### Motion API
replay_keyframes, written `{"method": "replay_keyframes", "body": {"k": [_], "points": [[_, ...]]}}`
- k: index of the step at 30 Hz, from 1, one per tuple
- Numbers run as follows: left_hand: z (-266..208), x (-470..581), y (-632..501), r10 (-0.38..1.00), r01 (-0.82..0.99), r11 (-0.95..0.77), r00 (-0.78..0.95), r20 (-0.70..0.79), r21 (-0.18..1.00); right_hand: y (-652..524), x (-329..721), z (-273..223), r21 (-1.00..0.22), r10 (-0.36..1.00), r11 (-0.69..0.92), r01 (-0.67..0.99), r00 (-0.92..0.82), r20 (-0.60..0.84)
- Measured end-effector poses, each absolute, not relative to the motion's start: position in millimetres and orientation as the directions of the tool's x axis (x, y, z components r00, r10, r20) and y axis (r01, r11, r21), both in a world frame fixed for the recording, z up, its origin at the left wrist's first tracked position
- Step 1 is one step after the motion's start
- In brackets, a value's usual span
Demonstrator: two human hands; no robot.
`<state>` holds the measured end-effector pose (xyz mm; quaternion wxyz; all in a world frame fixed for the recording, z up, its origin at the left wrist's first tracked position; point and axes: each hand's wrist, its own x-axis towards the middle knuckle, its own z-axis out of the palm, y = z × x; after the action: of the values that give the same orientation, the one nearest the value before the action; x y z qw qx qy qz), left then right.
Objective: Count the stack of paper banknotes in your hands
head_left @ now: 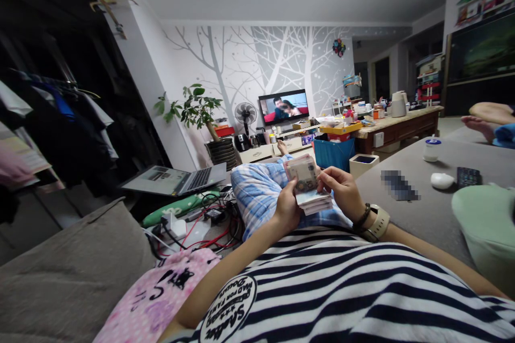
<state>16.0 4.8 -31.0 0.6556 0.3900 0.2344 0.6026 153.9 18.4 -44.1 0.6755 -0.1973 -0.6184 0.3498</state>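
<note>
A thick stack of printed paper notes that look like banknotes point(306, 177) is held above my lap, its edges fanned and slightly uneven. My left hand point(287, 204) grips the stack from the left, thumb lying across the front. From the right, my right hand point(341, 188) pinches the stack's right edge between thumb and fingertips. A watch with a pale strap point(378, 223) and a dark bracelet sit on the right wrist. Underneath are my legs in blue checked trousers point(257, 185).
At left, an open laptop point(177, 179) sits beside tangled cables point(217, 222) and a pink spotted cloth point(161, 300). On the grey sofa surface at right are a white mouse point(441, 180), a remote point(469, 177), a lidded jar point(432, 150) and a green cushion point(485, 214). Another person's foot point(478, 126) shows beyond.
</note>
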Motion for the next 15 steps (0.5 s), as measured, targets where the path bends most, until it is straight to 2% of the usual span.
{"method": "replay_keyframes", "body": {"k": [4, 9, 15], "points": [[-32.0, 15.1, 4.9, 0.983, -0.606, -0.048, 0.11, 0.144, 0.794, 19.6, 152.9, -44.6, -0.709, 0.734, 0.662, -0.243, 0.02, 0.679], [-36.1, 11.6, 4.0, 0.983, -0.579, -0.078, 0.088, 0.158, 0.812, 27.1, 152.3, -46.4, -0.73, 0.768, 0.639, -0.242, 0.164, 0.619], [-40.9, 9.4, 6.2, 0.981, -0.561, -0.111, 0.071, 0.182, 0.82, 33.3, 153.4, -48.5, -0.768, 0.793, 0.609, -0.199, 0.13, 0.595]]}}
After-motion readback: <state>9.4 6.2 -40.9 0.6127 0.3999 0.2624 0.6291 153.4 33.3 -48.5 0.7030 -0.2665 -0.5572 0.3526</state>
